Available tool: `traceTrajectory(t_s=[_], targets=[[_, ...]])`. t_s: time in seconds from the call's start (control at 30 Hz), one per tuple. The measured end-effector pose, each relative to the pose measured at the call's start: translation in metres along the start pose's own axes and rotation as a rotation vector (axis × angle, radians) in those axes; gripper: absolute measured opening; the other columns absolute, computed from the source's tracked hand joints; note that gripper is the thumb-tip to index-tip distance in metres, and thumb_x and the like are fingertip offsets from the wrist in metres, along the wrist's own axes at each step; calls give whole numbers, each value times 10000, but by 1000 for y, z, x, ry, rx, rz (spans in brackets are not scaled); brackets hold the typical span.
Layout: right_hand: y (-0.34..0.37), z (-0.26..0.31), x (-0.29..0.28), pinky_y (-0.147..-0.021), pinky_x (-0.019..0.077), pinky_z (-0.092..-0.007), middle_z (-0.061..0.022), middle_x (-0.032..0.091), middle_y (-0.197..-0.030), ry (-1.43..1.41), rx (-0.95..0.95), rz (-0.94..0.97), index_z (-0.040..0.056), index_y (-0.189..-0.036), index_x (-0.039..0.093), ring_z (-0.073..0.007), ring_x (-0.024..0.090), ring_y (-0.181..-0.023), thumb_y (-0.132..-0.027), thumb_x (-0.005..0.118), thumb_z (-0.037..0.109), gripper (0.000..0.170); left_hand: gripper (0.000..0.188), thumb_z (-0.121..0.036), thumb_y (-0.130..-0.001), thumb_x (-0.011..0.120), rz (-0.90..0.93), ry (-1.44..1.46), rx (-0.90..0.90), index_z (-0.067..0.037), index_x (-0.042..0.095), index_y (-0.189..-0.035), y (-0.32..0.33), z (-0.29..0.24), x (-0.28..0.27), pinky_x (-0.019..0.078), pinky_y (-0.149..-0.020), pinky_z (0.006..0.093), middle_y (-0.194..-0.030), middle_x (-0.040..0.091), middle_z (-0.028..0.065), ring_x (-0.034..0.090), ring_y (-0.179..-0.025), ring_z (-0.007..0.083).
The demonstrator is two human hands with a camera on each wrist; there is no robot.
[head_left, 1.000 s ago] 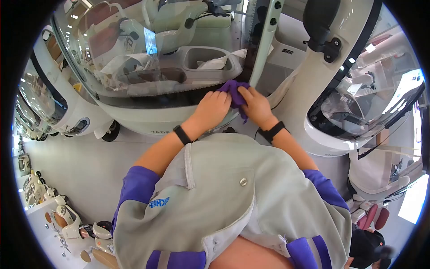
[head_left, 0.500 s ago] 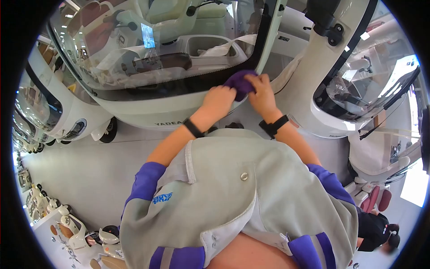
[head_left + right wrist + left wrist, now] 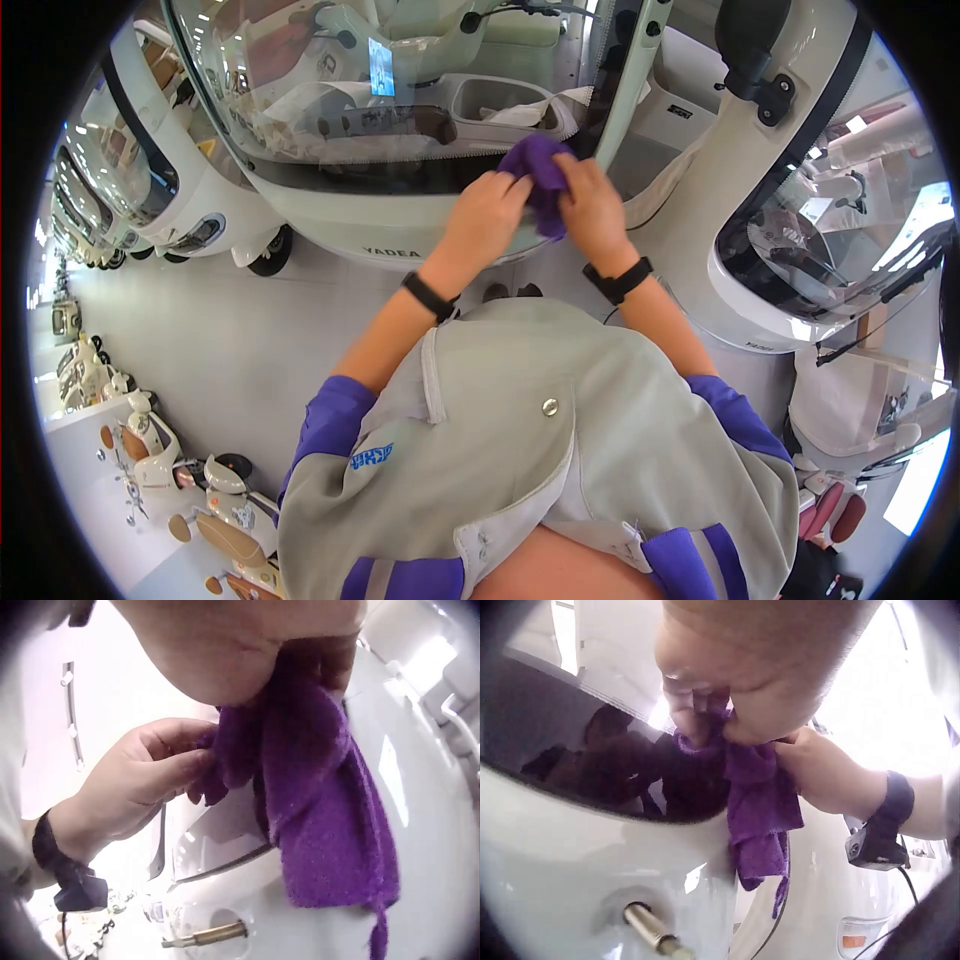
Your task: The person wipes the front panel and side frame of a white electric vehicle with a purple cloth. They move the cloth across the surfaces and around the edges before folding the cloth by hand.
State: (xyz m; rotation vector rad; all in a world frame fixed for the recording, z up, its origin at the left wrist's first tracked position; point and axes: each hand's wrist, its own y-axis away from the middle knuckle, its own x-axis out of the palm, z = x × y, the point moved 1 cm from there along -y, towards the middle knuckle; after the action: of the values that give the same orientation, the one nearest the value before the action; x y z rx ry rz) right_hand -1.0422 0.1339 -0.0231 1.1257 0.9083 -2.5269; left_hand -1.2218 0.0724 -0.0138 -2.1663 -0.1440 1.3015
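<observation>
A crumpled purple cloth [image 3: 541,165] is bunched between both hands, in front of the lower right corner of a vehicle's windshield [image 3: 330,120]. My left hand [image 3: 487,215] pinches one side of it between thumb and fingers, as the right wrist view shows. The right hand [image 3: 594,210] grips the other side, and much of the cloth [image 3: 330,832] hangs below that hand with a loose thread at its end. In the left wrist view, folds of the cloth [image 3: 761,802] drop beside the dark lower band of the windshield [image 3: 555,742]. Both wrists wear black straps.
The pale vehicle's front panel [image 3: 390,235] lies below the glass. A second white vehicle [image 3: 690,260] stands close on the right, with a black mirror [image 3: 755,40]. More vehicles [image 3: 180,200] line the left. A brass-coloured rod [image 3: 651,930] sticks out of the front panel.
The hands shift slightly along the windshield's lower corner with the cloth, which bunches up and then hangs down again. The head view has swung, so the vehicles appear farther right.
</observation>
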Motion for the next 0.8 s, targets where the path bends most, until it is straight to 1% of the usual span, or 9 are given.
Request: traceTrajectory(t_s=[0.07,0.17,0.23,0.37,0.43,0.57,0.67,0.77,0.8], targets=[[-4,-17,-12,-762,536,-445,-130,579,-1052,5,23,-88,144,-1250,603,-353,627,-954,-791,650,23,477,305,-3,-778,632,-9,14,39,-9,652,-1082,-23,-11,18,498,-764,424,-929,589,130,578,-886,322],[1,-32,-10,-753,530,-449,-118,570,-1037,-26,57,-89,160,-1240,615,-351,614,-940,-768,661,11,497,276,-85,-821,582,19,-58,31,-34,630,-1088,-22,-8,56,495,-769,422,-913,577,106,571,-890,309],[8,-33,6,-753,531,-442,-115,562,-1023,-52,87,-59,174,-1244,616,-347,607,-934,-752,677,13,522,238,-90,-820,580,17,-65,-17,-37,636,-1045,-9,-4,62,493,-771,430,-912,577,110,569,-892,316],[20,-19,39,-759,537,-433,-113,546,-1020,-45,-21,75,188,-1219,623,-337,606,-958,-725,714,36,525,170,-81,-802,596,103,-127,-116,-37,643,-959,29,13,46,489,-773,448,-911,581,117,570,-899,329],[21,-4,53,-756,539,-430,-111,541,-1014,-88,-61,141,189,-1204,628,-332,607,-969,-719,724,43,515,155,-67,-787,607,86,-146,-196,-34,644,-935,46,21,31,487,-780,456,-915,584,121,571,-915,340],[9,6,56,-738,535,-444,-107,541,-1016,-102,-143,234,187,-1184,640,-331,608,-951,-756,676,30,458,171,-42,-768,625,96,-146,-310,-27,644,-937,61,26,17,489,-796,456,-943,587,131,571,-946,359],[-7,10,46,-730,534,-447,-109,531,-1006,-63,-158,234,177,-1163,644,-336,607,-938,-781,647,29,410,169,-45,-773,629,-16,-132,-226,-22,643,-941,54,23,18,493,-805,447,-975,589,128,565,-955,356],[-11,24,42,-715,533,-443,-105,521,-992,0,-149,155,159,-1122,649,-340,602,-914,-793,630,29,355,186,-1,-762,664,-41,-61,-235,-3,634,-946,47,23,21,481,-826,456,-972,586,148,557,-935,375],[-10,31,44,-711,541,-424,-124,505,-1008,74,-130,197,142,-1136,621,-346,594,-912,-779,642,21,378,176,-7,-762,671,-38,-58,-230,-4,632,-934,48,27,21,482,-825,452,-970,586,147,558,-932,371]])
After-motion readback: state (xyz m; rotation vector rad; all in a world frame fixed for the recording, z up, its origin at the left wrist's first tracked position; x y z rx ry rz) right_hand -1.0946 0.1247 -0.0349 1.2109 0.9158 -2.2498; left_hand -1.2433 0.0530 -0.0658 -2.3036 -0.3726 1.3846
